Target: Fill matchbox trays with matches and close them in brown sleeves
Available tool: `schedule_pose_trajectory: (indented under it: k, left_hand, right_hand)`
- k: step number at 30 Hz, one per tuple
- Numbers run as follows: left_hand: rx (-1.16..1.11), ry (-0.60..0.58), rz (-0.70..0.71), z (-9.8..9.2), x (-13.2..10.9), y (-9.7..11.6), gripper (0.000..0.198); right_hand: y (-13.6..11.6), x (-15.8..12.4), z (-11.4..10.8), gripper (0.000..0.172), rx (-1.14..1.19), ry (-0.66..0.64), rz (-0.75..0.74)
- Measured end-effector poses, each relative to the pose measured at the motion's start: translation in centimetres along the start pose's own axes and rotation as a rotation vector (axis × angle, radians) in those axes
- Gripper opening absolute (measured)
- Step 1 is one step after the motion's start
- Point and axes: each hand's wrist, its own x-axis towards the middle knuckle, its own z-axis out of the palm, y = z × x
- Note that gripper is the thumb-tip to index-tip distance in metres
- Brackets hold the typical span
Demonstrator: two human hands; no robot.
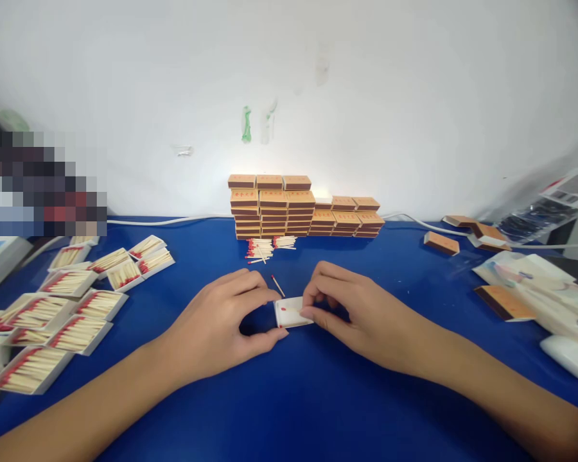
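A white matchbox tray (289,312) lies on the blue table between my hands, with a few red-tipped matches in it. My left hand (224,314) grips the tray's left end, thumb at the near edge and fingers at the far edge. My right hand (340,308) is at the tray's right end, its thumb and forefinger pinched on a pale match (293,310) inside. One loose match (278,285) lies just beyond the tray. Farther back is a small pile of loose matches (260,249), in front of stacked matchboxes (272,208).
Several filled matchbox trays (62,314) spread over the left side. At the right are a few loose matchboxes (442,243), a plastic packet (534,282) and a white object (571,356). A white cable (168,222) runs along the wall. A blurred-out area covers the far left.
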Motion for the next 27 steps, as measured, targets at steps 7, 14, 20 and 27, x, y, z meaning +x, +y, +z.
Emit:
schedule_pose_trajectory:
  k: [7,14,20,27]
  left_hand:
    - [-0.044,-0.014,0.021,0.0,0.0,0.2,0.021]
    - [-0.101,-0.022,0.06,0.7,-0.1,1.3,0.022]
    - [0.012,-0.049,0.04,-0.5,-0.3,0.5,0.019]
    - [0.046,-0.102,0.004,-0.9,-0.1,-0.2,0.019]
  right_hand:
    - [0.9,0.7,0.6,0.015,0.059,0.175,0.057]
    - [0.6,4.5,2.9,0.019,-0.046,0.156,0.223]
    - [0.5,6.3,2.2,0.015,-0.085,0.096,0.152]
    - [0.1,9.5,2.8,0.014,-0.157,0.103,0.058]
